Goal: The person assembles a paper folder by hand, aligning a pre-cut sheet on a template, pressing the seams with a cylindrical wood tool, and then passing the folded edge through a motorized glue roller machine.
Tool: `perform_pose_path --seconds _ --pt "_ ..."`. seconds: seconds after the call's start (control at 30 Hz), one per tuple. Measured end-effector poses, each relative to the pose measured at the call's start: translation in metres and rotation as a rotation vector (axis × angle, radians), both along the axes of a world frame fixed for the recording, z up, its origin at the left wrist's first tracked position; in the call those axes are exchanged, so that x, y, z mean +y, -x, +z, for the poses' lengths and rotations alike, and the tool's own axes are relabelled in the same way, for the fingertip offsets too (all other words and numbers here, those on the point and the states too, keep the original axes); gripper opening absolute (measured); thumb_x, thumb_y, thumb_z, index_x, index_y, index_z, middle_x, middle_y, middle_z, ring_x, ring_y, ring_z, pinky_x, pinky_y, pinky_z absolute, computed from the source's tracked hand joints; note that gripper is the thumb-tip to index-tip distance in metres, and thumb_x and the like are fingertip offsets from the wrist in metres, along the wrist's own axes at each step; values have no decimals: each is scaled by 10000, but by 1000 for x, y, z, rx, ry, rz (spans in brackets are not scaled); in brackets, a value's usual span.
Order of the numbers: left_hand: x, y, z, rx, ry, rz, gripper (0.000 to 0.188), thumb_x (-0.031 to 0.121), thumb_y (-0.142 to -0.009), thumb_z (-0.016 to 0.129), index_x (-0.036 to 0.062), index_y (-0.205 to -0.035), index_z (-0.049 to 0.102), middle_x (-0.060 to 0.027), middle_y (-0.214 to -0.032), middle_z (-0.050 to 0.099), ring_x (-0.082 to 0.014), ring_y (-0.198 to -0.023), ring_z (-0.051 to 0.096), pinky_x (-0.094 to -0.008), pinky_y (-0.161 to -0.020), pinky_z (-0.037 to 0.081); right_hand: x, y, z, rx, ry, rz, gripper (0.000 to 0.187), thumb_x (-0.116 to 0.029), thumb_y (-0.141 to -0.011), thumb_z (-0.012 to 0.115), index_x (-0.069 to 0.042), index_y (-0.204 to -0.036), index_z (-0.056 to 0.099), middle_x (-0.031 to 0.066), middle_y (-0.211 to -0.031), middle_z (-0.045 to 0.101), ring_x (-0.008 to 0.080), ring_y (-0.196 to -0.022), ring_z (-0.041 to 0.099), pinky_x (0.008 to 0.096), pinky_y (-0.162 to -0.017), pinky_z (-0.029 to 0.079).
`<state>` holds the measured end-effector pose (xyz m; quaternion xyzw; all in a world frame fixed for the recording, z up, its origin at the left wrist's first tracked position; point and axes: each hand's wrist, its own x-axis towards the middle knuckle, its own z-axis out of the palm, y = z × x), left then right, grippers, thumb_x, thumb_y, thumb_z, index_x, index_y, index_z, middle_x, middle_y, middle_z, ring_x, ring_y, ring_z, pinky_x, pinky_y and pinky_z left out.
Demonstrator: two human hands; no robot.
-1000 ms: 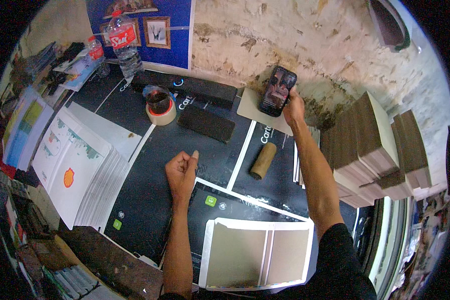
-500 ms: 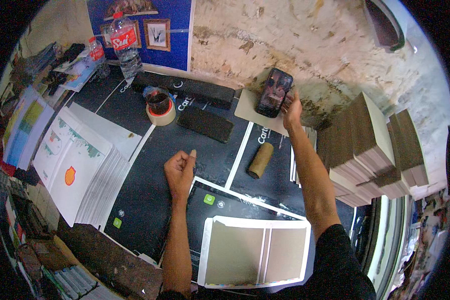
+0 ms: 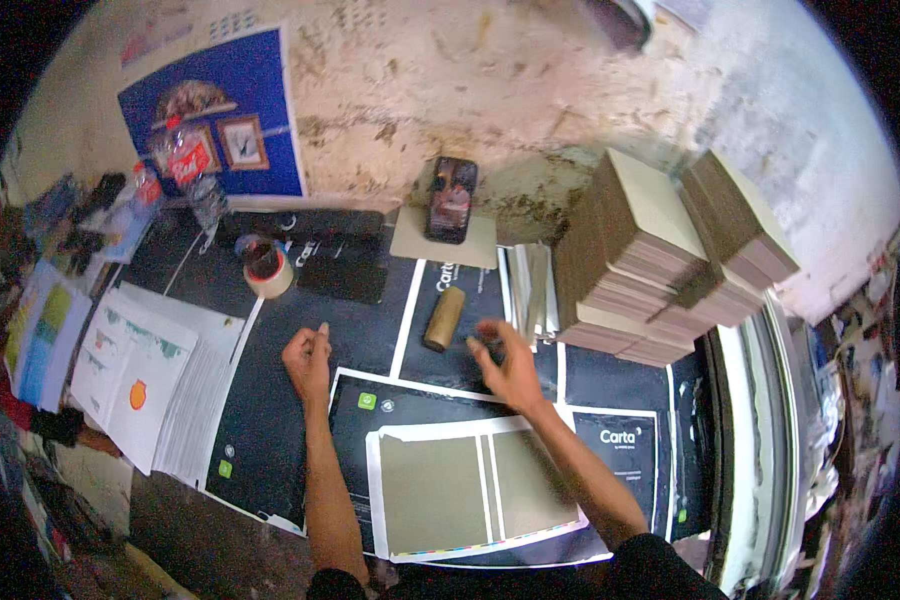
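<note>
My left hand [image 3: 308, 362] rests over the dark table covering [image 3: 270, 390], fingers curled in, thumb side up, with nothing showing in it. My right hand [image 3: 510, 368] is open and holds nothing; its thumb and fingers are apart, right of a short brown cylinder [image 3: 445, 318] lying on the table. Below both hands lies a white-edged cover sheet with two grey-brown boards [image 3: 435, 490] on it. A phone with its screen lit [image 3: 452, 200] stands upright near the wall by a flat board [image 3: 475, 242].
Tall stacks of grey boards [image 3: 630, 240] stand at the right, beside narrow strips [image 3: 530, 290]. Printed white sheets [image 3: 135, 370] are piled at the left. Tape rolls [image 3: 268, 278], a dark flat phone [image 3: 345, 280] and a water bottle [image 3: 195, 175] stand or lie farther back.
My right hand has left the lit phone and come back toward me, beside the brown cylinder. The phone now stands by itself. My left hand keeps its curled shape. The view has turned right.
</note>
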<state>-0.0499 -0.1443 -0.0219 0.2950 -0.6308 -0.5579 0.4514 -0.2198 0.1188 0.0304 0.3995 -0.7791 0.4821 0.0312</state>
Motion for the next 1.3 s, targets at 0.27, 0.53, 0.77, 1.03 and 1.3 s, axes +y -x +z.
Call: perform_pose_path --seconds 0.27,0.53,0.77,1.03,1.3 --pt "0 6 2 -120 240 -32 370 177 -949 697 84 -650 500 35 -610 511 -42 -579 447 -239 -563 356 158 -39 -7 66 -236 -142 438 -225 -957 627 -11 -1320 506 242 -1236 576 424 -1187 539 477 -1036 419" --pt "89 -82 53 -143 56 -135 225 258 -950 696 46 -929 624 13 -698 562 -83 -607 497 -242 -585 400 189 -50 7 71 -201 -103 412 -219 -912 661 -46 -1278 582 196 -1264 595 370 -1200 533 478 -1059 360" --pt "179 -236 64 -808 -506 -1183 366 352 -980 656 5 -1087 705 -130 -947 739 -184 -852 723 -299 -711 588 149 -68 4 115 -336 197 381 -226 -938 644 -54 -1277 605 174 -1324 605 358 -1283 522 507 -1119 318" --pt "274 -229 23 -471 -973 -527 537 368 -951 700 -29 -1294 586 -164 -1194 691 -232 -1084 686 -370 -901 575 32 -100 -10 230 -386 431 672 -425 -861 729 -29 -1366 529 189 -1239 507 369 -1181 473 498 -995 374" --pt "284 -228 35 -464 -780 -417 440 264 -925 748 -50 -1210 629 -147 -1099 716 -183 -961 709 -281 -766 604 58 -114 -9 129 -388 434 613 -352 -807 807 -61 -1297 580 172 -1157 536 344 -1118 502 463 -970 405"
